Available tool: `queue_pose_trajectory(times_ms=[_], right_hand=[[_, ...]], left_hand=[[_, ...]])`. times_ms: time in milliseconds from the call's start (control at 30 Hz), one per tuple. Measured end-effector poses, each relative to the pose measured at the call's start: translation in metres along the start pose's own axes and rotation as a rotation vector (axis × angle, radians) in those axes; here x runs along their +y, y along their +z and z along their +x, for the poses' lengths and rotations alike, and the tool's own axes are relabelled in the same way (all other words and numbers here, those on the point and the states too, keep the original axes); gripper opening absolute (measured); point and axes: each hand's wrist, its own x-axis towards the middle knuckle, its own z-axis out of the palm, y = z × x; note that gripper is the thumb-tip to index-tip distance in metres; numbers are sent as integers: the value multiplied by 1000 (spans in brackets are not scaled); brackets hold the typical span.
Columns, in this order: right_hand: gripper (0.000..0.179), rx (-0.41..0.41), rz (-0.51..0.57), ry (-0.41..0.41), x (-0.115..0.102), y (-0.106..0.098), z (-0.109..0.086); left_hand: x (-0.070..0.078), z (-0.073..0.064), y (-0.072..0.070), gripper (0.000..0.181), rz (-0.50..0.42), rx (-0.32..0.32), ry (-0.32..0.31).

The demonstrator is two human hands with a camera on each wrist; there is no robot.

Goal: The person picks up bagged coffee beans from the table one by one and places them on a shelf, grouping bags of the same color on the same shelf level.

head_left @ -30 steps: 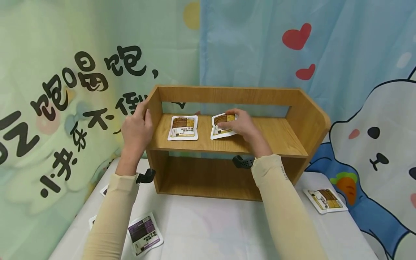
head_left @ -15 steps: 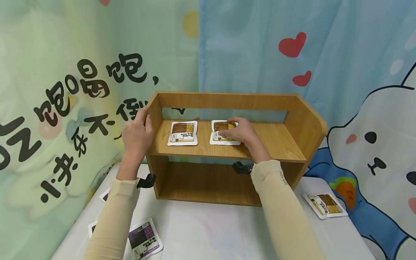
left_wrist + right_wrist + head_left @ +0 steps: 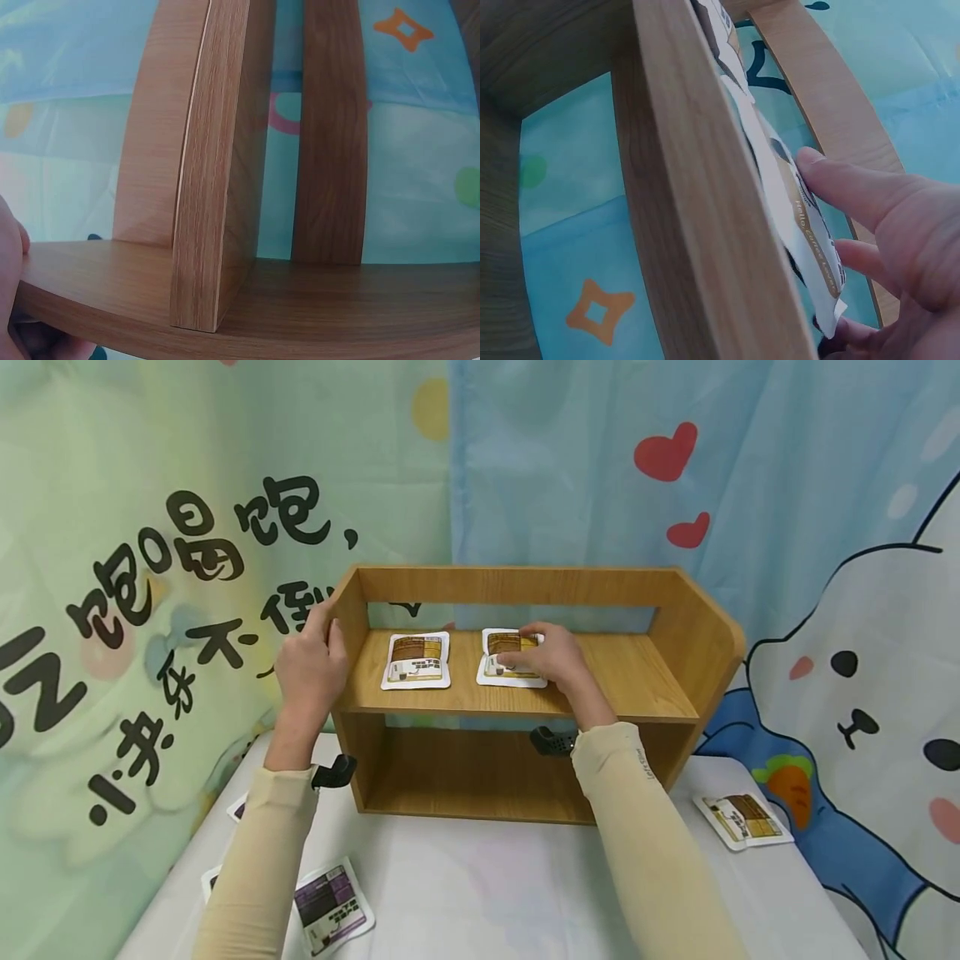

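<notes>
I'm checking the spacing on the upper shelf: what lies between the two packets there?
In the head view, only bare upper shelf lies between the left packet and the right packet, which the right hand touches.

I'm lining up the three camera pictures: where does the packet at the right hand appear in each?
Head: the packet is near the centre, at the right hand.
Left wrist: not in it.
Right wrist: just right of centre, nearly edge-on.
Shared landmark: the middle board, visible in all three.
</notes>
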Motion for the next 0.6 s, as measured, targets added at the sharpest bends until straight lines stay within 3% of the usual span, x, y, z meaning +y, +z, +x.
queue_pose_trajectory(times_ms=[233,433,600], right_hand=[[62,149,-91,-104,1,-13,-20],[45,282,-62,-248,8,-42,-67],[33,374,-130,-383,25,-65,-113]], left_hand=[[-1,2,-2,34,10,-3,12],[0,2,-2,34,-6,-6,22],[-2,0,-1,33,-5,-6,12]])
